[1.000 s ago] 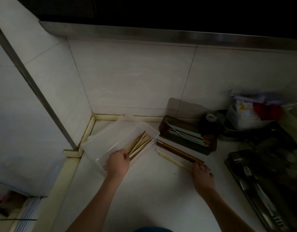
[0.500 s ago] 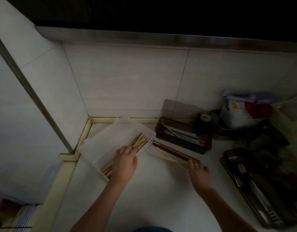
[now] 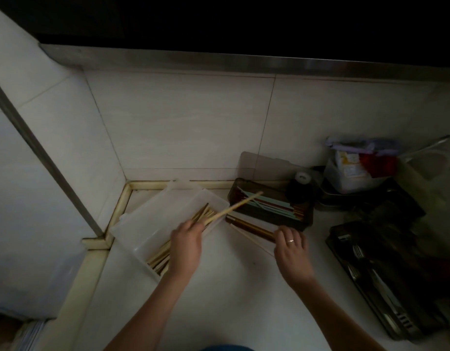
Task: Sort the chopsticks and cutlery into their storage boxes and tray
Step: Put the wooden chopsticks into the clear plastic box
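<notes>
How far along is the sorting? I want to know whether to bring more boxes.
Partly done. The clear box already holds many wooden chopsticks, the dark box coloured ones, and the tray cutlery. In hand: the left hand grips a pale chopstick over the boxes. Left: the loose chopsticks on the counter, which the right hand touches.

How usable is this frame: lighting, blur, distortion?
Head view: dim overall, top edge black; the cutlery tray at right is lost in shadow; wide-angle bend in the wall lines; hands, left and right, and the raised chopsticks stay fairly sharp.
</notes>
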The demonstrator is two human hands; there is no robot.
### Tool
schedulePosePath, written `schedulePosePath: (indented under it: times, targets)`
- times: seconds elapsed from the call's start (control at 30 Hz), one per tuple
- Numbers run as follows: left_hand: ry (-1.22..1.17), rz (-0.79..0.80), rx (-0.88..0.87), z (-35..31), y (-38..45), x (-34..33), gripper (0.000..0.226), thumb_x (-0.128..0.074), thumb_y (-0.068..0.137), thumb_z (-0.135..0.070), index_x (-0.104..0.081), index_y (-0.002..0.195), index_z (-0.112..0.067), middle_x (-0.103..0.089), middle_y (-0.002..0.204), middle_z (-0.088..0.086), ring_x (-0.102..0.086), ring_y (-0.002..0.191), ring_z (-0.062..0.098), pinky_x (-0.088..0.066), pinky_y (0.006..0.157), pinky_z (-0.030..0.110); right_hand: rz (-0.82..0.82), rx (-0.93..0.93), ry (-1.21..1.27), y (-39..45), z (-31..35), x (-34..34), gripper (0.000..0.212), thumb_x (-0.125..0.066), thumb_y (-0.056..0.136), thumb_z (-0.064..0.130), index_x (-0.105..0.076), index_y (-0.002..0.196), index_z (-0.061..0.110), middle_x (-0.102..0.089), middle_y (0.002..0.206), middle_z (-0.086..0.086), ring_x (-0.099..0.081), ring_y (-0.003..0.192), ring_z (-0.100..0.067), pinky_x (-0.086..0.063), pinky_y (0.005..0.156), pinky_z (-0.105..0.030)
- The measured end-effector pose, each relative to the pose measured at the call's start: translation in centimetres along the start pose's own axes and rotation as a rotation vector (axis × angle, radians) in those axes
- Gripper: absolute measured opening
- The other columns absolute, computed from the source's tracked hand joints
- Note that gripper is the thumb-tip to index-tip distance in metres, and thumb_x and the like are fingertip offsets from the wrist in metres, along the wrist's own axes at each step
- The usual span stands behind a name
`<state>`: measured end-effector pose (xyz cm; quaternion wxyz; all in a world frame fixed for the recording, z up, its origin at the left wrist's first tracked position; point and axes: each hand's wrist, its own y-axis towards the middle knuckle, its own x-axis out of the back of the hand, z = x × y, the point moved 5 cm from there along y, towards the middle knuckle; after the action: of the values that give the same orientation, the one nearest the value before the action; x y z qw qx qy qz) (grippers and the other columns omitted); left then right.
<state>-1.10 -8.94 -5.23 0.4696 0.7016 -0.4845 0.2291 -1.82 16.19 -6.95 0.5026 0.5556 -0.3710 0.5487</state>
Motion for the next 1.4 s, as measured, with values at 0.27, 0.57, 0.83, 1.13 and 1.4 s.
schedulePosePath:
  times: [0.27, 0.57, 0.83, 1.13, 1.4]
  targets:
    - [0.014, 0.08, 0.42, 5.9, -1.9, 0.5, 0.023, -0.052, 0.089, -0.006, -0.066, 0.107, -0.011, -0.064, 0.095, 0.012, -0.062, 0.084, 0.031, -0.049, 0.075, 0.039, 0.373, -0.197, 0.046, -1.6, -2.0, -4.6, 0.059, -0.035, 0.097, 0.017, -0.01, 0.15, 0.029, -0.009, 0.159, 0.002, -0.005, 0.146, -0.02, -0.004, 0.119, -0.044]
    - [0.056, 0.284, 0.565, 7.1, -2.0, -1.1, 0.028, -0.046, 0.089, -0.011, -0.067, 0.107, -0.007, -0.067, 0.102, 0.013, -0.061, 0.095, 0.03, -0.048, 0.081, 0.038, 0.381, -0.3, 0.203, -1.7, -1.8, -4.6, 0.028, -0.039, 0.098, 0.027, -0.051, 0.124, 0.028, -0.052, 0.13, -0.001, -0.048, 0.119, -0.017, -0.038, 0.105, -0.038]
    - [0.023, 0.273, 0.581, 7.1, -2.2, -1.2, 0.029, -0.047, 0.09, -0.015, -0.067, 0.11, -0.012, -0.067, 0.106, 0.009, -0.061, 0.098, 0.028, -0.048, 0.084, 0.037, 0.311, -0.411, 0.182, -1.4, -1.9, -4.7, 0.036, -0.032, 0.099, 0.025, -0.046, 0.13, 0.012, -0.05, 0.133, -0.011, -0.049, 0.12, -0.024, -0.042, 0.095, -0.034]
    - [0.065, -0.056, -0.071, 1.4, -1.6, 0.5, 0.047, -0.057, 0.084, -0.027, -0.053, 0.128, -0.011, -0.062, 0.119, 0.008, -0.058, 0.107, 0.022, -0.046, 0.092, 0.037, 0.152, -0.249, 0.208, 0.0, -0.1, -1.5, 0.037, -0.044, 0.096, 0.023, -0.039, 0.131, 0.033, -0.041, 0.142, 0.001, -0.037, 0.133, -0.022, -0.033, 0.111, -0.046]
    - [0.189, 0.068, -0.365, -2.2, -1.9, -1.7, 0.035, -0.053, 0.086, -0.023, -0.062, 0.119, -0.022, -0.067, 0.111, -0.005, -0.062, 0.102, 0.015, -0.048, 0.091, 0.038, 0.031, 0.012, 0.284, 1.3, 3.8, -0.1, 0.029, -0.054, 0.091, 0.016, -0.057, 0.117, 0.03, -0.053, 0.129, 0.003, -0.044, 0.125, -0.021, -0.032, 0.109, -0.04]
